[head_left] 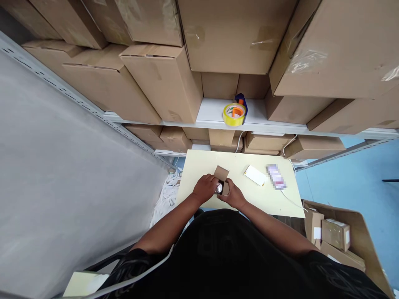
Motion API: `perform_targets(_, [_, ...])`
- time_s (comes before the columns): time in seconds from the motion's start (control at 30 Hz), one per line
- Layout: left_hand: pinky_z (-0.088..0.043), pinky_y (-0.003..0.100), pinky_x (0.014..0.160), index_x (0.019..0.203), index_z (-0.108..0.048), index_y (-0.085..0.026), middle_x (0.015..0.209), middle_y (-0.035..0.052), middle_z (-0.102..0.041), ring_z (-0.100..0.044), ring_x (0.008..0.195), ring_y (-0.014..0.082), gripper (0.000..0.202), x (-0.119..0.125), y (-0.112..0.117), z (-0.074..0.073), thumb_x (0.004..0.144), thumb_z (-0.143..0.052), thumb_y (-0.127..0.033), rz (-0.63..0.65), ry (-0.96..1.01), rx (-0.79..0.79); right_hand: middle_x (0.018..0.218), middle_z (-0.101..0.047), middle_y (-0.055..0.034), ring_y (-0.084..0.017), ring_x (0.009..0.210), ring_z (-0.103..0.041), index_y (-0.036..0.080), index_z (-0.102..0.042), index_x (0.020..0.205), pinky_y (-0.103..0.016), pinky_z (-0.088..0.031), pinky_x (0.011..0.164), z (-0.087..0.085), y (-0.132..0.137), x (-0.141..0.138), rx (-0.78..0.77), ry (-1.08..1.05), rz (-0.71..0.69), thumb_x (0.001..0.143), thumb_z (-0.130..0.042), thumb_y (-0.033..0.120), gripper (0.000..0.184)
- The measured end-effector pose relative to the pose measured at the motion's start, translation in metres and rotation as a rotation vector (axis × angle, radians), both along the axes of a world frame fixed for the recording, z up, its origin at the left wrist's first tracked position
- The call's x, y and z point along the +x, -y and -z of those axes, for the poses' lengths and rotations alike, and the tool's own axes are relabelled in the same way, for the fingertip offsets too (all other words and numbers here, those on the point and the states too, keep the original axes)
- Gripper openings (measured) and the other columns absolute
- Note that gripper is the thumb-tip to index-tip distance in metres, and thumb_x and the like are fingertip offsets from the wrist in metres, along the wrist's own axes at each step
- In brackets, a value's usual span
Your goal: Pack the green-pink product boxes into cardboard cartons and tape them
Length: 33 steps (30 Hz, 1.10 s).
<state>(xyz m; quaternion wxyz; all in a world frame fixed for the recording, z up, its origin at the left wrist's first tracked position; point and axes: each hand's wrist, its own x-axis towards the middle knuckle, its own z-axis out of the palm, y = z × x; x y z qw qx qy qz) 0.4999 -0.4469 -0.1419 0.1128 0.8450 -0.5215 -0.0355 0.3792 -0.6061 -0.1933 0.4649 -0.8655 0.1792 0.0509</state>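
Note:
A small cardboard box stands between my hands near the front of the pale yellow table, its flap raised on the far side. Inside it shows a round, shiny silver object set against something dark; its kind I cannot make out. From the left, my left hand grips the box, fingers curled at its opening. My right hand is closed around the right side of the same box. To the right lies a white flat packet, touched by neither hand.
Beyond the packet lies a blurred-out phone-like item with a cable. A tape dispenser with yellow tape sits on the shelf above, among stacked cartons. An open carton of smaller boxes stands at the right. A grey wall borders the left.

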Motion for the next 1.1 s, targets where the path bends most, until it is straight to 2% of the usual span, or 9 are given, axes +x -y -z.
perform_targets(0.1, [-0.05,0.039,0.084,0.091,-0.062,-0.019,0.09,0.0082,-0.069,-0.065,0.091,0.0257,0.013,0.003,-0.002,-0.01,0.1,-0.058,-0.027,-0.095,-0.105,-0.091,0.128,-0.067,-0.0109,-0.029,0.113,-0.069,0.025,-0.041,0.144,-0.041,-0.054,0.093,-0.003,-0.002,0.002,-0.052,-0.044,-0.02,0.071,-0.086,0.04,0.087])
perform_targets(0.3, [-0.052,0.033,0.077,0.1,-0.058,-0.023,0.094,0.0041,-0.072,-0.07,0.087,0.0227,0.019,0.012,-0.006,-0.044,0.102,-0.052,-0.041,-0.319,-0.368,-0.331,0.131,-0.067,-0.0111,-0.03,0.115,-0.068,0.026,-0.044,0.142,-0.04,-0.052,0.094,-0.013,-0.001,0.01,-0.073,-0.096,0.003,0.072,-0.086,0.043,0.084])
perform_targets(0.4, [-0.051,0.032,0.071,0.099,-0.055,-0.024,0.083,0.0006,-0.069,-0.069,0.076,0.0207,0.022,0.016,-0.006,-0.058,0.101,-0.051,-0.045,-0.437,-0.479,-0.461,0.128,-0.069,-0.0095,-0.03,0.111,-0.069,0.027,-0.044,0.141,-0.04,-0.053,0.09,-0.011,0.002,0.017,-0.048,-0.074,0.023,0.071,-0.087,0.045,0.084])
perform_targets(0.6, [-0.052,0.03,0.069,0.099,-0.053,-0.024,0.079,-0.0009,-0.068,-0.068,0.069,0.018,0.022,0.027,-0.007,-0.075,0.098,-0.057,-0.046,-0.488,-0.571,-0.721,0.14,-0.063,-0.0138,-0.033,0.116,-0.069,0.028,-0.035,0.152,-0.048,-0.055,0.094,-0.004,0.007,0.023,-0.012,0.031,0.044,0.068,-0.089,0.051,0.103])
perform_targets(0.7, [-0.051,0.03,0.067,0.099,-0.051,-0.024,0.081,-0.0013,-0.067,-0.066,0.067,0.0167,0.023,0.03,-0.007,-0.079,0.097,-0.059,-0.046,-0.517,-0.566,-0.761,0.156,-0.047,-0.02,-0.039,0.141,-0.05,0.022,-0.029,0.159,-0.057,-0.045,0.113,-0.016,0.007,0.02,-0.113,0.221,0.059,0.065,-0.09,0.05,0.115])
perform_targets(0.8, [-0.05,0.029,0.065,0.099,-0.05,-0.025,0.076,-0.0037,-0.064,-0.064,0.062,0.0153,0.024,0.03,-0.005,-0.079,0.098,-0.059,-0.047,-0.531,-0.623,-0.771,0.162,-0.041,-0.0203,-0.041,0.152,-0.035,0.019,-0.032,0.16,-0.061,-0.029,0.124,-0.039,0.004,0.023,-0.242,0.378,-0.028,0.07,-0.087,0.048,0.11])
perform_targets(0.93, [-0.05,0.028,0.065,0.098,-0.049,-0.024,0.073,-0.0054,-0.06,-0.062,0.062,0.0143,0.027,0.03,0.001,-0.074,0.098,-0.059,-0.05,-0.526,-0.702,-0.809,0.149,-0.057,-0.0139,-0.038,0.148,-0.042,0.024,-0.046,0.153,-0.059,-0.03,0.124,-0.06,-0.002,0.043,-0.235,0.385,-0.195,0.072,-0.083,0.04,0.091])
perform_targets(1.03, [-0.052,0.028,0.069,0.104,-0.048,-0.023,0.081,-0.0027,-0.063,-0.064,0.069,0.0147,0.03,0.034,0.006,-0.07,0.099,-0.057,-0.052,-0.506,-0.75,-0.872,0.142,-0.063,-0.0133,-0.037,0.146,-0.045,0.023,-0.055,0.145,-0.057,-0.032,0.123,-0.065,-0.004,0.057,-0.197,0.382,-0.142,0.069,-0.084,0.036,0.083])
perform_targets(1.1, [-0.055,0.031,0.079,0.115,-0.047,-0.023,0.097,0.0032,-0.068,-0.068,0.086,0.0169,0.033,0.035,0.005,-0.068,0.1,-0.053,-0.052,-0.442,-0.78,-0.915,0.14,-0.064,-0.0129,-0.037,0.143,-0.048,0.024,-0.059,0.14,-0.055,-0.035,0.121,-0.068,-0.002,0.061,-0.156,0.392,-0.077,0.068,-0.085,0.036,0.077])
